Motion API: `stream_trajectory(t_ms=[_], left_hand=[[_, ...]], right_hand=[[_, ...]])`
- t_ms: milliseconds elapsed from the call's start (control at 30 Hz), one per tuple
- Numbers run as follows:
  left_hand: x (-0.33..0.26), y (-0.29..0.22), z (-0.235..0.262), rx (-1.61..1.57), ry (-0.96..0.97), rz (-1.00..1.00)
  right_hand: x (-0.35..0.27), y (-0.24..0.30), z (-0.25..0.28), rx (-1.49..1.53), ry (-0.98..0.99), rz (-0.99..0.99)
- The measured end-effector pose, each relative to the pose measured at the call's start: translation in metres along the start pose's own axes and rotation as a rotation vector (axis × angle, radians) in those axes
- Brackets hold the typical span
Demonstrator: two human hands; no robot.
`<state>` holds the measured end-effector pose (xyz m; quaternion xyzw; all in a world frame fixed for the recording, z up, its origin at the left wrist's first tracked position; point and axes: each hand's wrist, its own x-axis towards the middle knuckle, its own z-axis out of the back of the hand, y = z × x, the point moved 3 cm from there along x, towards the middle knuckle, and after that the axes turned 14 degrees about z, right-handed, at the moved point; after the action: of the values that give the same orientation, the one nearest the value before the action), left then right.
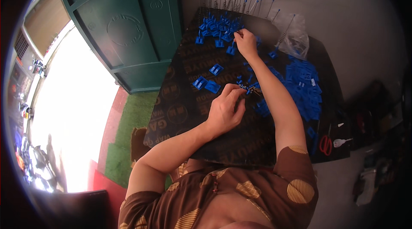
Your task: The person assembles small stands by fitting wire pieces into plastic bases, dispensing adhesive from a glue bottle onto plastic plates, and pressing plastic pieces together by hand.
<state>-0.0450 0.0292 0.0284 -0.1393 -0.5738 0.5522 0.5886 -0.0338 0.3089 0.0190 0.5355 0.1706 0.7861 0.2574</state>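
My left hand [225, 108] is over the middle of the dark table, thumb and fingers apart. Its fingertips reach the edge of a small heap of blue, silver and brass-coloured parts [253, 89]; nothing shows in its grip. Farther off, my right hand [246, 43] is pinched at the stem of an upright piece with a blue base [231, 50]. The fingers cover most of that stem, which seems to be a spring rod. Beside it stand several blue bases [219, 26] bearing thin spring rods [229, 3] with blue tips. Three loose blue plates [199, 83] lie left of the heap.
On the right, a large pile of blue plates [302, 85] covers the dark table [171, 111]. A clear plastic bag [296, 38] sits behind it. Red-handled scissors [326, 144] and a white object [341, 142] lie at the near right. A green metal door [128, 31] stands left.
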Motion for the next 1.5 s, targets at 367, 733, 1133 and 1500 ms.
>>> stream_trajectory(t_ms=[367, 733, 1133, 1500], left_hand=[[0.0, -0.005, 0.0, 0.012, 0.014, -0.002], [0.019, 0.007, 0.023, 0.0, -0.214, -0.074], [0.047, 0.048, 0.065, 0.073, -0.525, 0.17], [0.041, 0.058, 0.035, 0.261, -0.214, 0.125]], right_hand=[[0.005, -0.02, -0.011, -0.083, 0.002, -0.02], [-0.014, -0.018, 0.014, -0.027, 0.036, -0.007], [-0.094, 0.089, 0.167, 0.221, 0.187, -0.272], [-0.187, 0.13, 0.27, 0.202, 0.091, -0.415]])
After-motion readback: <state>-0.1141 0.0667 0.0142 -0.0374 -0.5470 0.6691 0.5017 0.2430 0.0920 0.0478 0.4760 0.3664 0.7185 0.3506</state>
